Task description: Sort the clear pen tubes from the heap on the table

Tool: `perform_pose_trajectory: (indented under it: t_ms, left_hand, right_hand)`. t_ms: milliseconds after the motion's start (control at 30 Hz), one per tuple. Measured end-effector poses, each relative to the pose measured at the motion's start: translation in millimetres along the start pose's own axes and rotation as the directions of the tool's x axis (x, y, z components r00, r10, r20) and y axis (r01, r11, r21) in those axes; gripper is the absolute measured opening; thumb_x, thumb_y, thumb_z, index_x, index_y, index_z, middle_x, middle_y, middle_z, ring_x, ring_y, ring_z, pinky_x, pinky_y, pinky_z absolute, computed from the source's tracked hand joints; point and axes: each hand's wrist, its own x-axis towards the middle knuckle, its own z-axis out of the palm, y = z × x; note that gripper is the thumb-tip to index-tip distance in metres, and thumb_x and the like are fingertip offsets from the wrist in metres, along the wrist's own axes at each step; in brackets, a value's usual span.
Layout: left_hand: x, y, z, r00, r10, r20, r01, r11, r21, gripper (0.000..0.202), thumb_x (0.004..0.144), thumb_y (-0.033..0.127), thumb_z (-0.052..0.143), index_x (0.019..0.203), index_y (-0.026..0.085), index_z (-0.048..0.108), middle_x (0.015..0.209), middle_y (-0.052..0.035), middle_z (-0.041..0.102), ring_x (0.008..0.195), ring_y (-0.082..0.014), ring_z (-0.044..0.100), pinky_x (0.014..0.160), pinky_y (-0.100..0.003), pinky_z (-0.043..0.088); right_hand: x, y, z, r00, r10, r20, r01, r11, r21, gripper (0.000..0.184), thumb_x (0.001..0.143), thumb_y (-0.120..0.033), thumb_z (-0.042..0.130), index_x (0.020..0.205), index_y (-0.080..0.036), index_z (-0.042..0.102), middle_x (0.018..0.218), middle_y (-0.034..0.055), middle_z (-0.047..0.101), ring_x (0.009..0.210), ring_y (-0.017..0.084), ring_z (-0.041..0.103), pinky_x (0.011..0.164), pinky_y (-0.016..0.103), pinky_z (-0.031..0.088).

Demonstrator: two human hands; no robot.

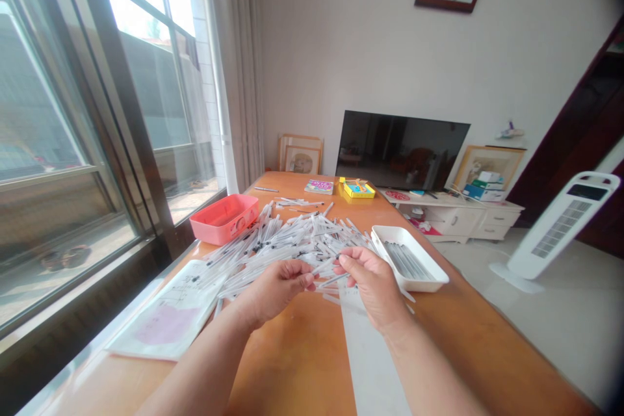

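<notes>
Over the near edge of a heap of slim translucent pens (297, 234), my two hands meet around one pen (322, 266). My left hand (277, 287) pinches its left end between thumb and fingers. At the other end, the fingers of my right hand (374, 286) are closed on it, with a small dark tip showing by the fingertips. Just right of my right hand stands a white tray (435, 281) with several grey-looking pens (407, 261) lying side by side in it. A pale paper strip (373, 364) runs beneath my right hand.
A red plastic basket (209, 229) stands left of the heap, with a printed plastic bag (168, 322) nearer me. Farther back on the wooden table (292, 364) lie a colourful booklet (319, 187) and a yellow box (359, 190). A window (63, 110) borders the left side.
</notes>
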Motion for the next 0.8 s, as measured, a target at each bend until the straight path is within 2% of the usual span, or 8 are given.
perform_pose_trajectory:
  t_ms: [467,667,800]
  left_hand:
    - [0.9,-4.9,-0.4,1.000,0.010,0.006,-0.010,1.000,0.015,0.033,0.087,0.048,0.064,0.090,0.016,0.071,0.083,-0.0021,0.067,0.072,-0.0141,0.050,0.069,-0.027,0.035]
    - [0.6,-4.6,-1.1,0.999,0.029,0.017,-0.030,0.999,0.036,0.034,0.087,0.049,0.064,0.092,0.016,0.072,0.083,-0.0023,0.067,0.074,-0.0145,0.051,0.070,-0.027,0.037]
    - [0.1,-3.6,-0.7,0.999,0.041,0.011,-0.041,0.998,0.042,0.034,0.086,0.048,0.065,0.088,0.015,0.071,0.083,-0.0031,0.068,0.077,-0.0158,0.053,0.074,-0.028,0.039]
  right_hand:
    - [-0.7,-1.0,-0.2,0.999,0.006,0.053,-0.004,0.999,-0.036,0.031,0.083,-0.045,0.070,0.098,-0.018,0.067,0.088,0.0076,0.072,0.085,0.023,0.068,0.063,0.027,0.043]
    - [-0.4,-3.7,-3.4,0.995,-0.015,0.099,0.022,0.997,-0.070,0.030,0.085,-0.043,0.067,0.106,-0.021,0.069,0.097,0.0053,0.070,0.082,0.019,0.064,0.060,0.027,0.042]
    - [0.0,-3.9,-6.3,0.994,0.007,0.105,0.006,0.993,-0.122,0.028,0.086,-0.043,0.067,0.099,-0.019,0.071,0.082,0.0031,0.069,0.072,0.016,0.058,0.060,0.027,0.039]
